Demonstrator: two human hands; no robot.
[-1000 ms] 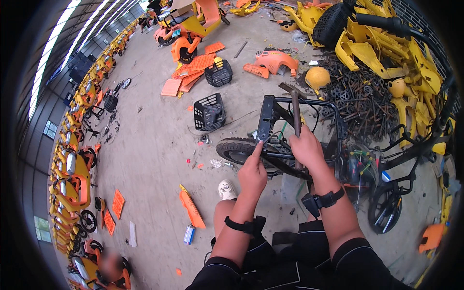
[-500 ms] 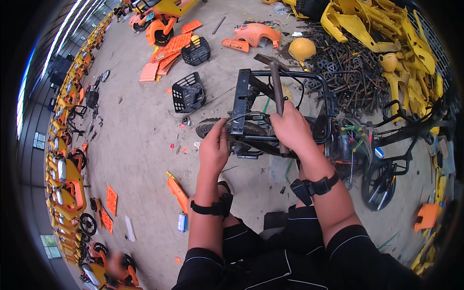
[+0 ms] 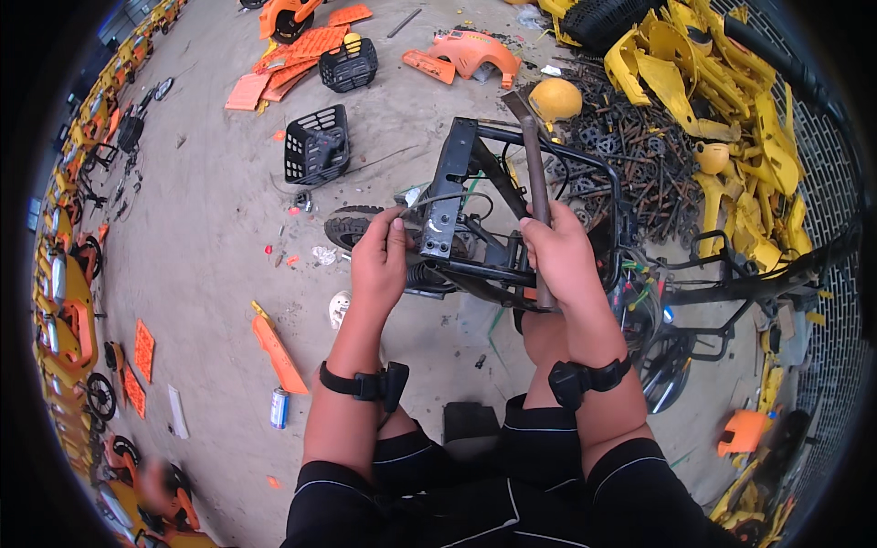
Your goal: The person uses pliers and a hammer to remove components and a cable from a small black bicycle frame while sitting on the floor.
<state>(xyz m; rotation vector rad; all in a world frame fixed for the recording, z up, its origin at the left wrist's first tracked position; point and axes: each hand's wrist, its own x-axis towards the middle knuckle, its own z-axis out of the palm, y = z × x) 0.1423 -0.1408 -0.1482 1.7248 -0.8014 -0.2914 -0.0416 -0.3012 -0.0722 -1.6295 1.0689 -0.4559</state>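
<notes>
My right hand (image 3: 562,251), right of centre in the frame, was closed around the brown shaft of a hammer (image 3: 535,173). The hammer stood nearly lengthwise in the view, its head toward the upper centre and the end of its shaft showing below my fist. My left hand (image 3: 379,260), just left of centre, had thumb and fingers pinched together on a thin grey cable (image 3: 438,198), which ran off to the right across a black frame (image 3: 452,169). That frame lay in the middle of the view, between my hands and beyond them, its flat, drilled plate nearer the left hand and its tubes passing behind the hammer. A wheel (image 3: 347,222) with a knobbly tyre showed beside my left fingers, partly hidden by the hand.

I wore a black strap (image 3: 365,384) on my left forearm and another on the right. A black basket (image 3: 317,146) sat on the floor at upper left, with orange panels (image 3: 301,50) above it. At upper right, a heap of dark metal parts (image 3: 639,169) lay against yellow panels (image 3: 671,87), with a yellow dome (image 3: 554,99) at the heap's edge. At lower left, a can (image 3: 279,408) stood near a long orange piece (image 3: 279,353).
</notes>
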